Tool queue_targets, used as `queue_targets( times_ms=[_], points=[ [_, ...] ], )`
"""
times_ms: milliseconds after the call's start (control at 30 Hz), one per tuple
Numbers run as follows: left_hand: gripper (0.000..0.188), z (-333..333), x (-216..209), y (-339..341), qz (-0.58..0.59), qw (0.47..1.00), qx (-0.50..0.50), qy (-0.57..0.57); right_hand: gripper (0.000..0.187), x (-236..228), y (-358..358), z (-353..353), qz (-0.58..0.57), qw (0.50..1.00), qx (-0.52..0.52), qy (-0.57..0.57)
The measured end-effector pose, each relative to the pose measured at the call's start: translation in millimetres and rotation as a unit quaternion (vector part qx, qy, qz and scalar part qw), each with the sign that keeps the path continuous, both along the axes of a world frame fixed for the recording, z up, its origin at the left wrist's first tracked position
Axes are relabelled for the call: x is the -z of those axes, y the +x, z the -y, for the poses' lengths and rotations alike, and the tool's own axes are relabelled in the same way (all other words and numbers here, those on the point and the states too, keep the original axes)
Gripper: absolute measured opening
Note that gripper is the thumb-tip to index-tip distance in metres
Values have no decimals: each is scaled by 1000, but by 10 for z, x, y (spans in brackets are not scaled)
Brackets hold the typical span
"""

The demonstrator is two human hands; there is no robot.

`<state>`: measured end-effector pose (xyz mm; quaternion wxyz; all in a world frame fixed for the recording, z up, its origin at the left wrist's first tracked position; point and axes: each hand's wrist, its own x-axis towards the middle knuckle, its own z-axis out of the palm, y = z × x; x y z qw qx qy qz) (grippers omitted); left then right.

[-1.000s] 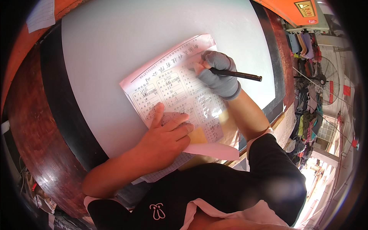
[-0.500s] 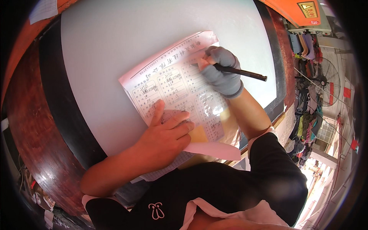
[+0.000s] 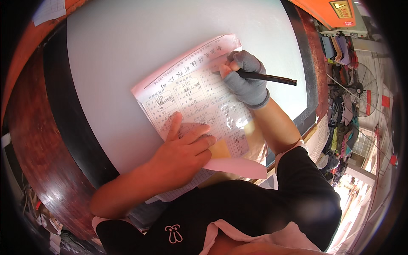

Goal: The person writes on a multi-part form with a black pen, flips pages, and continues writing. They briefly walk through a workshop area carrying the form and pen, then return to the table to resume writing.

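Note:
A printed label sheet (image 3: 187,91) with several boxed forms lies slanted before me, some boxes filled with dark handwriting. My right hand (image 3: 246,80), in a grey fingerless glove, grips a black marker pen (image 3: 272,78). Its rear end points right, while my fingers hide the tip at a box in the sheet's upper right. Bare, with fingers spread, my left hand (image 3: 187,146) rests flat on the sheet's lower left. Below the sheet's lower right, a pink paper flap (image 3: 242,168) curls up, beside a yellowish patch (image 3: 219,149).
Under the sheet is a pale grey board (image 3: 114,55) with a black border (image 3: 68,102), set on a reddish-brown wooden surface (image 3: 46,157). Gridded paper (image 3: 182,190) pokes out by my body. An orange machine part (image 3: 325,10) stands upper right; a fan (image 3: 359,91) and hanging cloths (image 3: 340,51) are beyond.
Very little differs. The pen's rear end has shifted slightly; my left hand stays where it was on the sheet.

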<state>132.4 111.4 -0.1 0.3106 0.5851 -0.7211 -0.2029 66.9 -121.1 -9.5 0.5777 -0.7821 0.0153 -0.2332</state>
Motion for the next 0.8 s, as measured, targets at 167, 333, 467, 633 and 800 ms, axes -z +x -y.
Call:
queue_targets(
  times_ms=[167, 333, 467, 633, 800],
  points=[
    [7, -2, -1, -1, -6, 1000, 1, 3, 24, 10, -12, -19, -20, 997, 24, 64],
    [3, 16, 13, -29, -11, 1000, -17, 4, 24, 8, -22, -4, -19, 999, 25, 44],
    [4, 14, 15, -31, -14, 1000, -18, 6, 23, 29, -18, 3, -15, 998, 16, 57],
    [6, 14, 12, -14, -12, 1000, -4, 3, 21, 83, -23, 19, -25, 998, 18, 50],
    [6, 14, 5, -13, -13, 1000, -3, 4, 20, 118, -35, 37, -34, 998, 13, 58]
  ],
)
